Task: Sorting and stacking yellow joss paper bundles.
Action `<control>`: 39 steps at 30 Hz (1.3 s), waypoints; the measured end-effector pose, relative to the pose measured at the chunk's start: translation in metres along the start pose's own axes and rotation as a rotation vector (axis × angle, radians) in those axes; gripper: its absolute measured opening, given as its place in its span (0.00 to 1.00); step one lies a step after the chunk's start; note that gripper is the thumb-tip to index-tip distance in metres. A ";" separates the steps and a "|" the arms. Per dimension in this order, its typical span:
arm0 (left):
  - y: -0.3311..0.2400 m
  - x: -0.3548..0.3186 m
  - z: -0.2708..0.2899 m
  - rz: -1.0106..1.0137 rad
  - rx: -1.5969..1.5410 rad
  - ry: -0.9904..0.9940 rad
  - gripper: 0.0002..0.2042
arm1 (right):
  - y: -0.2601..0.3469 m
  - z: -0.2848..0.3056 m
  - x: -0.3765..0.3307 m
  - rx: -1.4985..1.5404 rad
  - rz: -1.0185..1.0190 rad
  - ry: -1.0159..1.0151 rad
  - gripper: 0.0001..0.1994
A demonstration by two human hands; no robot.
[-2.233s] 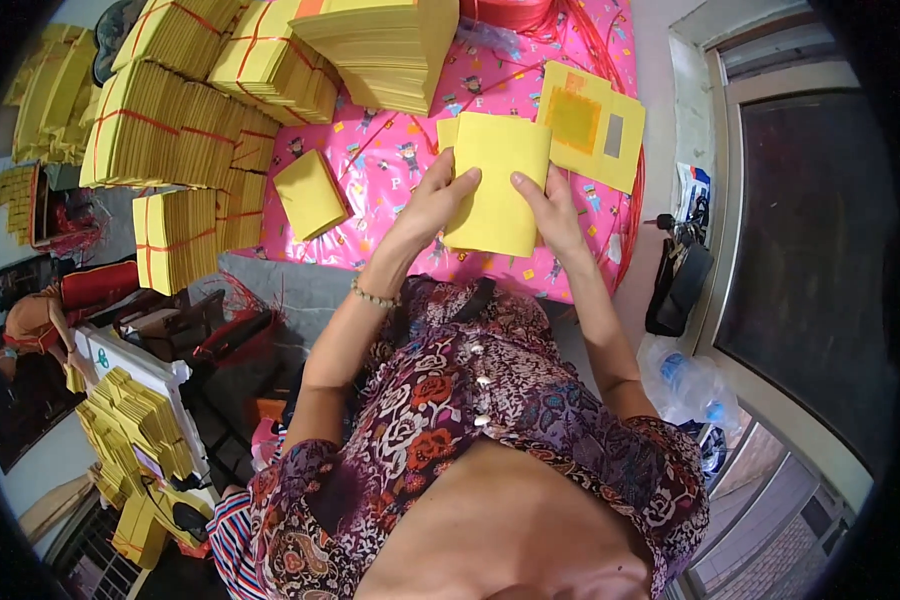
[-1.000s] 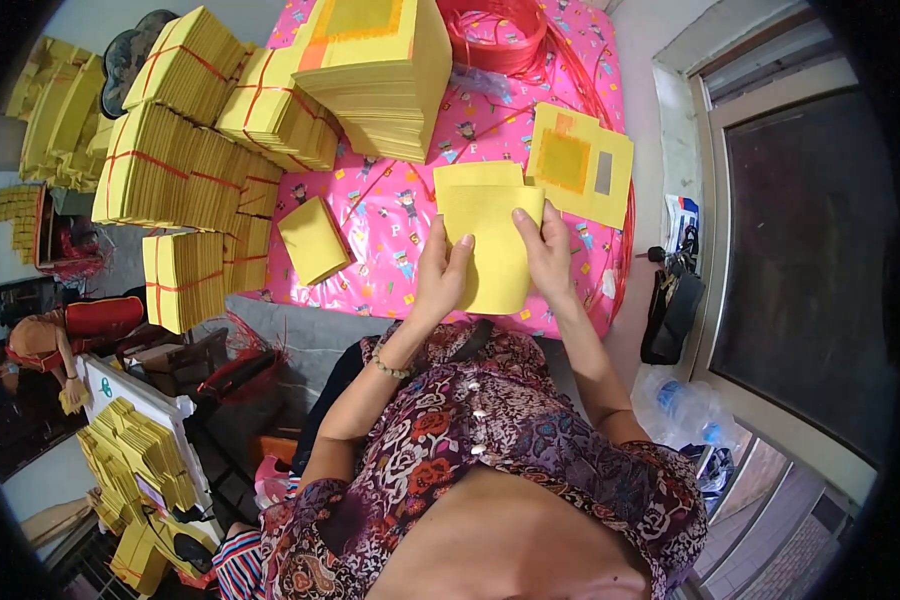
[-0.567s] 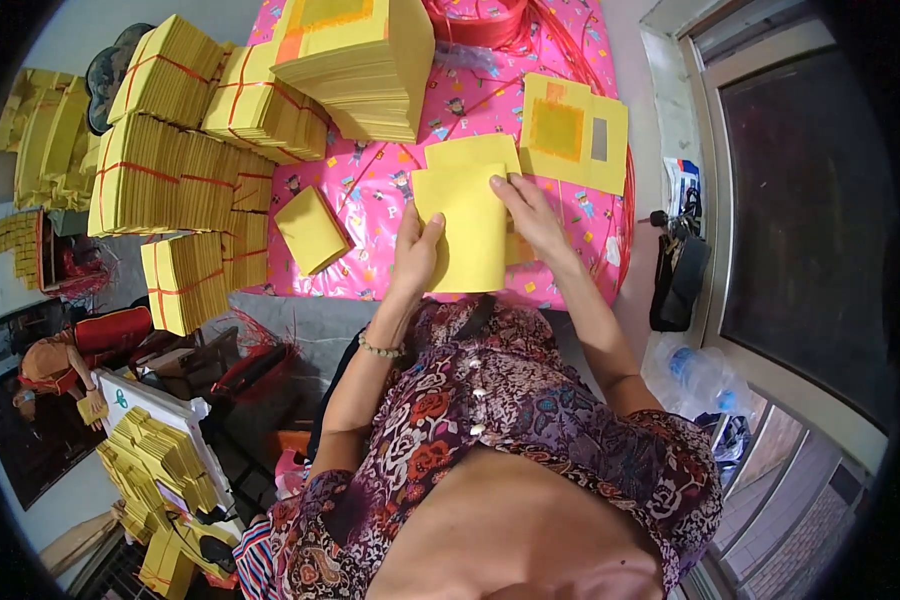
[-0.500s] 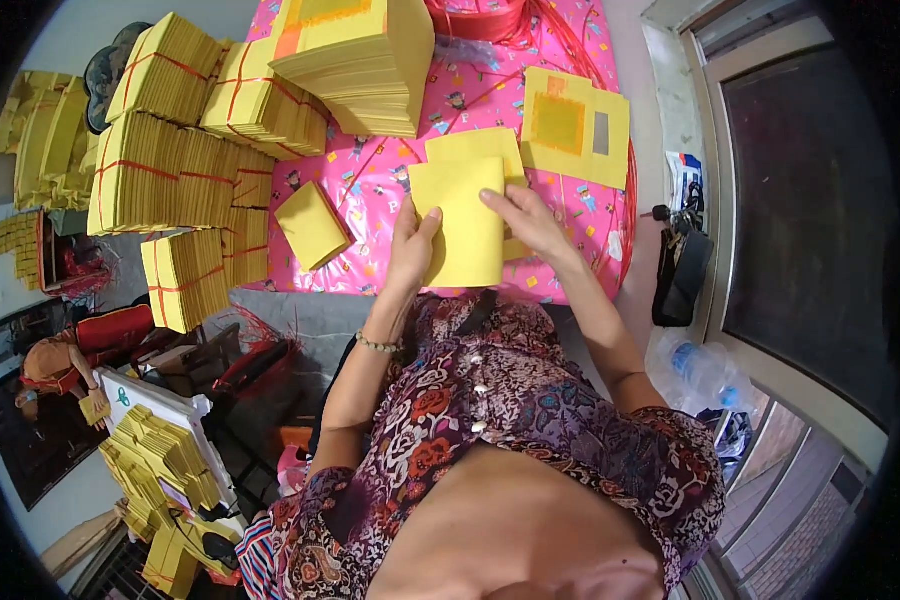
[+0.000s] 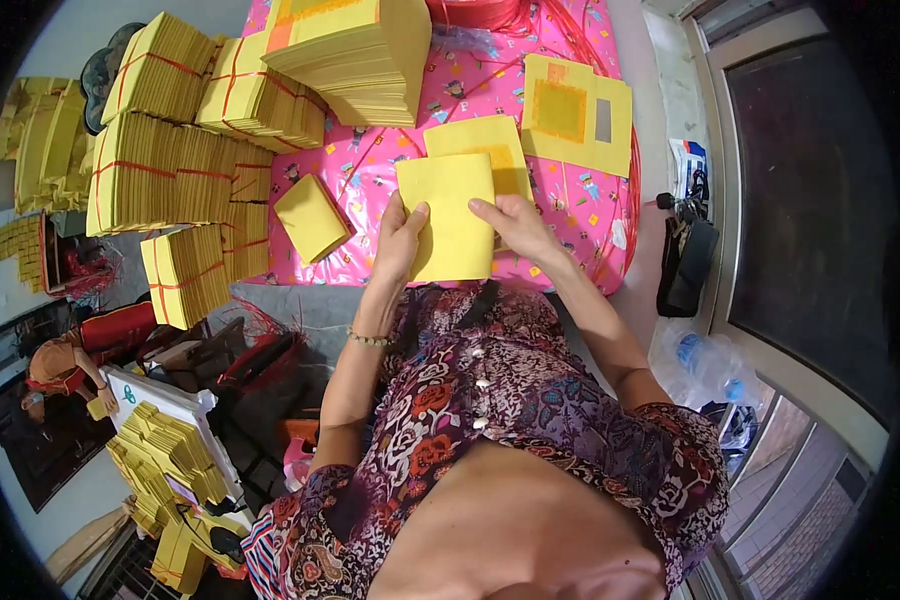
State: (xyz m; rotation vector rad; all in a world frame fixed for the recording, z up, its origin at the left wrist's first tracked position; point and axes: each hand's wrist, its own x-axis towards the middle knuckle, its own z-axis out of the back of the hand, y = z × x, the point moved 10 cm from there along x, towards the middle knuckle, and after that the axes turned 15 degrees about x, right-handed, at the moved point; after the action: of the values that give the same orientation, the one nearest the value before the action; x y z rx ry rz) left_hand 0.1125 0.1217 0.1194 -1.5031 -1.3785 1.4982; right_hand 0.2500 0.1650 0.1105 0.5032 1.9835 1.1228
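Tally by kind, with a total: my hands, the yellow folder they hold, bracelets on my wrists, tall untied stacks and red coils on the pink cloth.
Hands: 2 (left hand, right hand)
Yellow folder: 1, layers not counted
Bracelet: 1
Tall untied stack: 1
Red coil: 1
Total: 6

I'm in what looks like a small paper workshop; whether it belongs to a home, I can't tell. Block-shaped yellow paper bundles tied with red string (image 5: 135,180) are piled to my left, beside a tall stack of yellow paper (image 5: 370,90) on my pink, cartoon-printed plastic table cover (image 5: 370,180). Beyond, another person (image 5: 60,365) leans over a white-topped table (image 5: 140,390) heaped with yellow paper piles (image 5: 165,445).
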 end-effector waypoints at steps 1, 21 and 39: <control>-0.005 -0.001 0.002 -0.008 0.002 -0.023 0.17 | 0.004 -0.004 -0.007 0.023 -0.112 -0.027 0.19; -0.018 -0.002 0.031 -0.014 0.054 -0.187 0.15 | -0.034 -0.028 -0.021 0.123 -0.232 0.064 0.18; 0.016 -0.017 0.048 0.089 0.203 -0.109 0.17 | 0.000 0.009 0.014 0.085 0.011 -0.133 0.14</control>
State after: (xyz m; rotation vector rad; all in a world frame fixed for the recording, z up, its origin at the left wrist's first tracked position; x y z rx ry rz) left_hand 0.0735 0.0892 0.1011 -1.3899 -1.1917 1.7416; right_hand 0.2483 0.1785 0.1017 0.6177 1.9208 0.9887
